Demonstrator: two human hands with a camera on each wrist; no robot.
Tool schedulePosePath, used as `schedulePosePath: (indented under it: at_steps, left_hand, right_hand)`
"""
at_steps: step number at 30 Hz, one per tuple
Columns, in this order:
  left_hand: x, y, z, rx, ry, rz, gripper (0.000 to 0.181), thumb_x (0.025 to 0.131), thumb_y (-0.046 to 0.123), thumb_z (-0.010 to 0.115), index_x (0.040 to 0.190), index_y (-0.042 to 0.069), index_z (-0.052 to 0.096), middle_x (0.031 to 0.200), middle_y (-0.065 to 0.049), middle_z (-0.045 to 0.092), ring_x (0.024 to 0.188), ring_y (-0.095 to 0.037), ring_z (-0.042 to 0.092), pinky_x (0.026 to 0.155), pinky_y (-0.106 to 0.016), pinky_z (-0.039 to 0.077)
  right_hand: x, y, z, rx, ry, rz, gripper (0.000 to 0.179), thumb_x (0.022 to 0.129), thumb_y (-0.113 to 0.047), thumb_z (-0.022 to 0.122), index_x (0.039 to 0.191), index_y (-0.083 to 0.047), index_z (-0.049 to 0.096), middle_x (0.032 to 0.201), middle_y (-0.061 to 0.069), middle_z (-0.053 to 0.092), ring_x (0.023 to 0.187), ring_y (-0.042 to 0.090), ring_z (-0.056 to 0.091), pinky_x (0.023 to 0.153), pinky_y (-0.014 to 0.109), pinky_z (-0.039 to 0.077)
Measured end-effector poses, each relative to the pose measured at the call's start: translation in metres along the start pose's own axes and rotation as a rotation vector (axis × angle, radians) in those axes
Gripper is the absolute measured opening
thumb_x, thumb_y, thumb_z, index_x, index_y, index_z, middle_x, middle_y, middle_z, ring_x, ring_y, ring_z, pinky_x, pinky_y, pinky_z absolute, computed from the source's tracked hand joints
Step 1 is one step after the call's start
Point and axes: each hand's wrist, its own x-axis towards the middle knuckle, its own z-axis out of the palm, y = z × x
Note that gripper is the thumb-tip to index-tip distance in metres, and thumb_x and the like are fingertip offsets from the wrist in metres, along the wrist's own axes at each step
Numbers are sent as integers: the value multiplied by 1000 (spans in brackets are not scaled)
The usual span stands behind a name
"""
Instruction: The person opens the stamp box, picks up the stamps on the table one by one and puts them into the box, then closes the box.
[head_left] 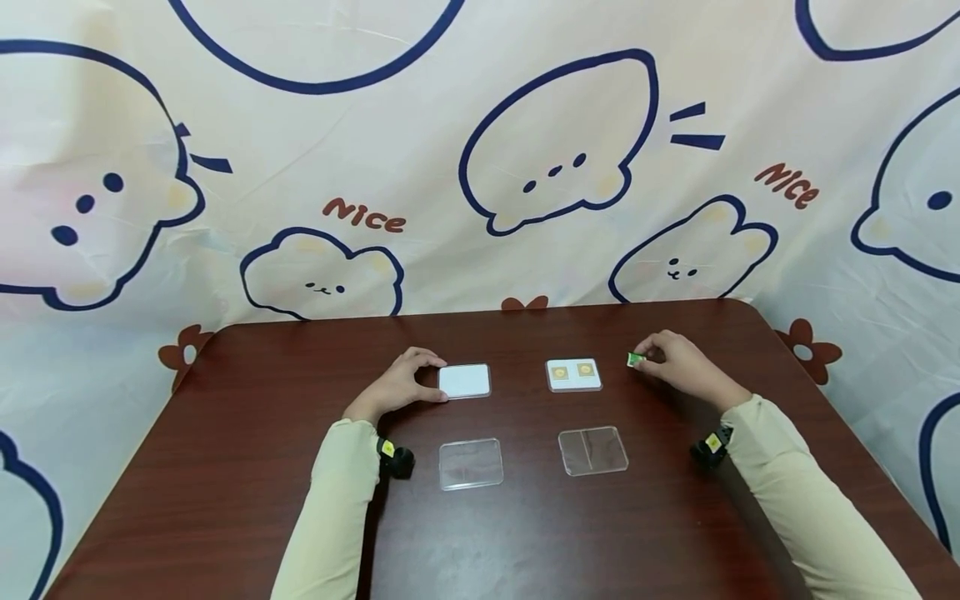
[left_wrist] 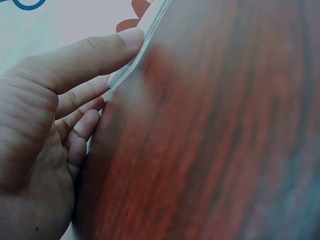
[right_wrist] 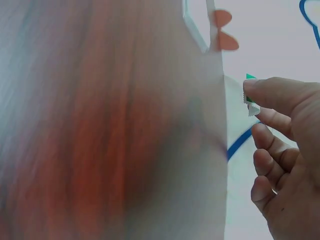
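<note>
My left hand (head_left: 401,385) grips a flat case with a white insert (head_left: 463,381) by its left end, thumb at the near corner and a finger at the far one. In the left wrist view the thumb (left_wrist: 107,55) presses along the case's side (left_wrist: 131,67). My right hand (head_left: 681,367) pinches a small green and white packet (head_left: 636,359) between thumb and index finger, above the table. Its serrated edge shows in the right wrist view. Left of that hand lies a second white-lined case (head_left: 573,385) with two small gold squares (head_left: 585,370) in it.
Two transparent lids (head_left: 471,464) (head_left: 592,451) lie on the dark wooden table (head_left: 247,467), nearer to me than the cases. A printed cloth (head_left: 420,150) with cartoon outlines hangs behind the table and along its sides.
</note>
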Motion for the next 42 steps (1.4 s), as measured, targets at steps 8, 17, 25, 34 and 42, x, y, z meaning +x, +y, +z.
schedulePosePath:
  at_steps: [8,17,25,34,42]
  left_hand:
    - [0,-1,2,13,10,15,59,79,31,80,130,11,58,144,-12,37,135,-34,33,110,-54,31]
    - [1,-2,5,16,30,8,59,77,34,82,129,16,60,143,-7,40,135,-31,34,110,-54,32]
    - [0,-2,5,13,35,3,58,77,33,81,129,17,60,144,-6,39,136,-30,33,110,-53,32]
    - [-3,0,3,6,32,-7,58,78,33,81,129,17,59,144,-6,38,136,-31,33,110,-54,31]
    - [-2,-2,4,7,34,-12,57,78,34,81,128,18,60,144,-4,38,136,-30,32,110,-53,32]
  right_hand:
    - [17,-37,11,28,-28,-44,20,92,-16,63,107,-3,65,109,15,57,97,26,51,84,39,47]
    - [29,-75,40,77,-65,-137,18,91,-16,64,105,-4,66,104,12,58,91,22,51,81,34,44]
    - [43,-99,57,90,-99,-203,16,92,-18,65,103,-7,66,102,9,58,90,19,52,78,33,47]
    - [57,-134,71,49,-148,-239,17,91,-18,66,104,-7,68,102,7,59,91,18,51,78,31,47]
    - [61,-155,87,50,-168,-272,16,92,-19,66,104,-9,67,105,7,58,92,17,53,83,34,48]
